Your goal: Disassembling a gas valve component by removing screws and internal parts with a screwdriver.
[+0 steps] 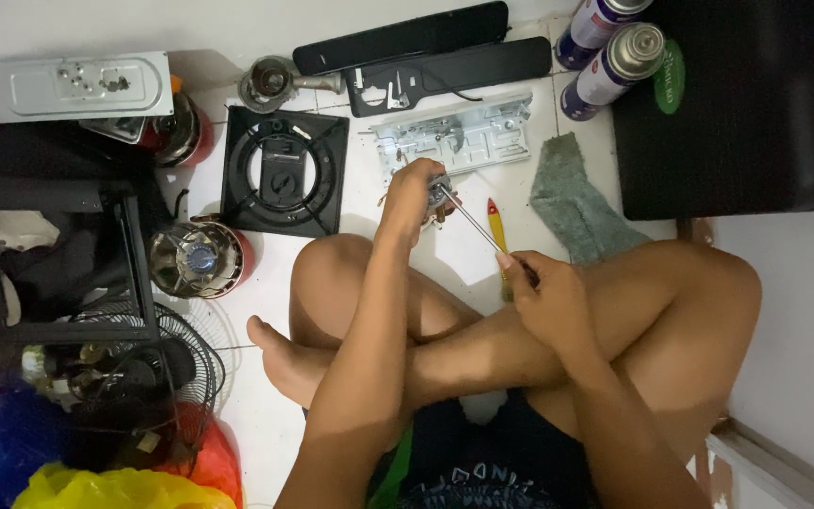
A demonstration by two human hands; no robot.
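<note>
I sit cross-legged on a white tiled floor. My left hand (411,196) grips a small metal valve part (439,191) above my knee. My right hand (546,297) holds a screwdriver (476,224) by its handle; the thin shaft runs up-left with its tip against the metal part. A yellow-handled tool (496,226) lies on the floor just beneath the shaft. Behind my left hand lies a silver metal bracket plate (468,132).
A black square burner pan support (284,172) lies at left, two red gas canisters (202,259) beside it. A grey rag (572,200), two spray cans (614,64), a black case (746,104), black stove panels (426,52) and a fan guard (167,363) surround me.
</note>
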